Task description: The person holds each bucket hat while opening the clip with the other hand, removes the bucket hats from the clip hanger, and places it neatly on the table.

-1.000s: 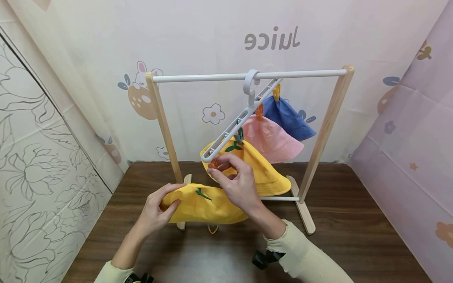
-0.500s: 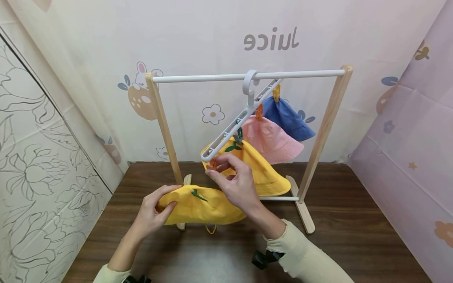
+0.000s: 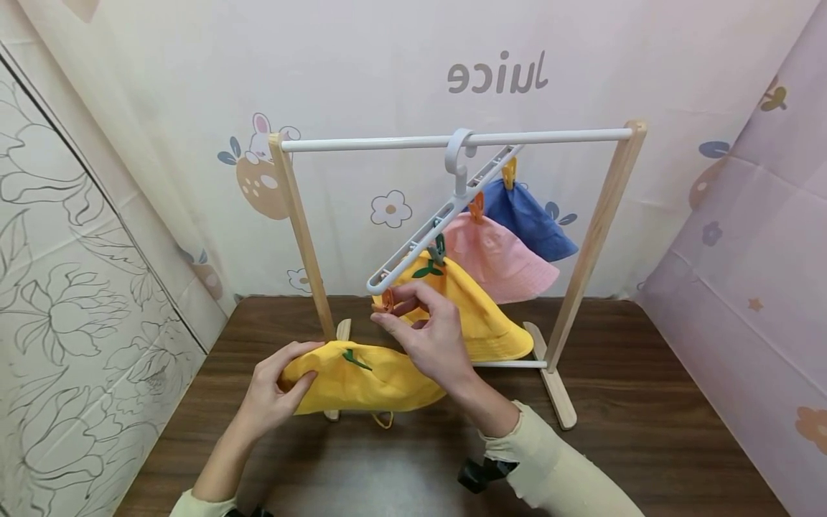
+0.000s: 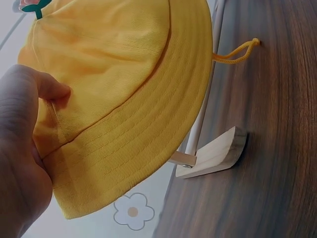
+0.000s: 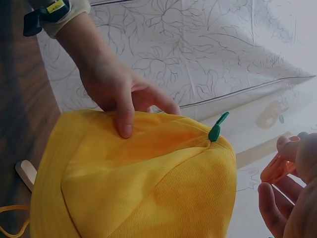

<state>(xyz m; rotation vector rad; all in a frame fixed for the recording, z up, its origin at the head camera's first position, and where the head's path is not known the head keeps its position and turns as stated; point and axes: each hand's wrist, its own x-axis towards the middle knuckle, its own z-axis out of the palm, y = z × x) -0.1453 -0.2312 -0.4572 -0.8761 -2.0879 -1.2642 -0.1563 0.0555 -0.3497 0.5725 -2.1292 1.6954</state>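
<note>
My left hand (image 3: 274, 384) pinches the side of a yellow bucket hat (image 3: 362, 380) between thumb and fingers, holding it up in front of the rack. The hat carries a green leaf sprout on its crown, and a yellow cord loop (image 4: 237, 52) dangles from its brim. At the near end of the white hanger (image 3: 416, 248), my right hand (image 3: 429, 330) pinches an orange clip (image 5: 277, 168) between thumb and fingertips. The clip sits apart from the held hat's crown. A second yellow hat (image 3: 481, 323) hangs just behind my right hand from a dark green and grey clip (image 3: 437, 250).
Farther along the hanger hang a pink hat (image 3: 500, 258) and a blue hat (image 3: 530, 222), from orange and yellow clips. The hanger hooks over the white bar (image 3: 362, 144) of a wooden rack (image 3: 597, 244) standing on the brown table (image 3: 646, 431). Printed curtains enclose the back and sides.
My left hand has moved a little left and down with the yellow hat. The right hand keeps its pinch on the orange clip, and the near end of the hanger has risen slightly.
</note>
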